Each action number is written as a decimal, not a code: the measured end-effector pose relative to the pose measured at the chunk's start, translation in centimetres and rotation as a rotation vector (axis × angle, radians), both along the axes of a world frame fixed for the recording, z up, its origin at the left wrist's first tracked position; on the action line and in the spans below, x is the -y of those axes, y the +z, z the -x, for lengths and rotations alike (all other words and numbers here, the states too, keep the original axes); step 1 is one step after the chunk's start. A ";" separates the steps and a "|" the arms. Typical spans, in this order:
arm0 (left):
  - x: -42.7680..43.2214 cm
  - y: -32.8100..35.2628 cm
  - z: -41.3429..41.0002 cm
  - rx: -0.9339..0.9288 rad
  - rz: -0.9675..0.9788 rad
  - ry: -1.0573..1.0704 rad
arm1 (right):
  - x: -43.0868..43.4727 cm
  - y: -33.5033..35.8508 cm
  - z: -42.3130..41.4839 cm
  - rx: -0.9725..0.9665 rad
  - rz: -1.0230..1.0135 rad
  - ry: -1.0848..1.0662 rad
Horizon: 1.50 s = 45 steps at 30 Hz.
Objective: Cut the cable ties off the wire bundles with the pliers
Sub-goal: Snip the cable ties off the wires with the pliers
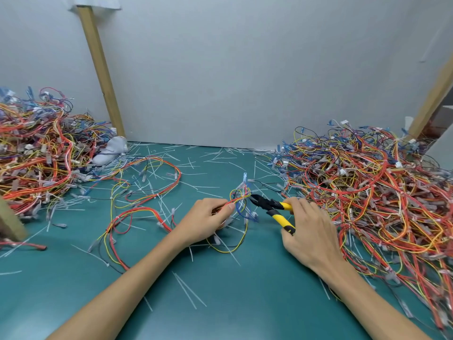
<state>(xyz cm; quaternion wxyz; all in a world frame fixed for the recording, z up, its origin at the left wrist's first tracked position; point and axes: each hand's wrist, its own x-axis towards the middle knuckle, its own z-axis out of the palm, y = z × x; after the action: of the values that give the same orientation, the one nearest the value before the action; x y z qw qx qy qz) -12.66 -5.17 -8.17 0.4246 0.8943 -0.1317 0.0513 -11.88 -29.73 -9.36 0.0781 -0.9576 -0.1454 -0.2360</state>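
My left hand [208, 218] pinches the wire bundle [239, 200] steady; my right hand [310, 231] grips the pliers [270, 207], nose apparently at a tie.

Soft, even light fills the scene, bright enough to show every colour, with no single source in view. Shadows are faint: only a pale, diffuse one lies under the left hand [208, 220] and the right hand [310, 231] on the green mat [245, 303], which shows a dull sheen and no hard glare. The wide lens bends the wooden posts [100, 67] outward. Detail smears toward the edges, where the right wire pile [382, 197] and loose cable ties [188, 293] look blurred.
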 end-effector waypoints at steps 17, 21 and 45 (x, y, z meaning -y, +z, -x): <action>0.3 -0.5 0.1 0.116 -0.141 -0.087 | -0.7 -0.4 -0.1 0.024 0.038 0.035; 0.1 -0.6 0.0 0.121 -0.138 -0.111 | -0.6 -0.3 -0.2 0.010 0.035 0.042; 0.2 -1.1 0.4 0.170 -0.047 -0.056 | -0.5 1.2 0.6 -0.200 -0.014 0.105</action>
<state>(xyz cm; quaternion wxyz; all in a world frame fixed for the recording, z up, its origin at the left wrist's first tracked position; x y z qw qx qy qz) -13.08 -5.38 -9.27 0.3921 0.8923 -0.1936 0.1122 -12.50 -29.23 -8.18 0.1112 -0.9669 -0.1854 -0.1356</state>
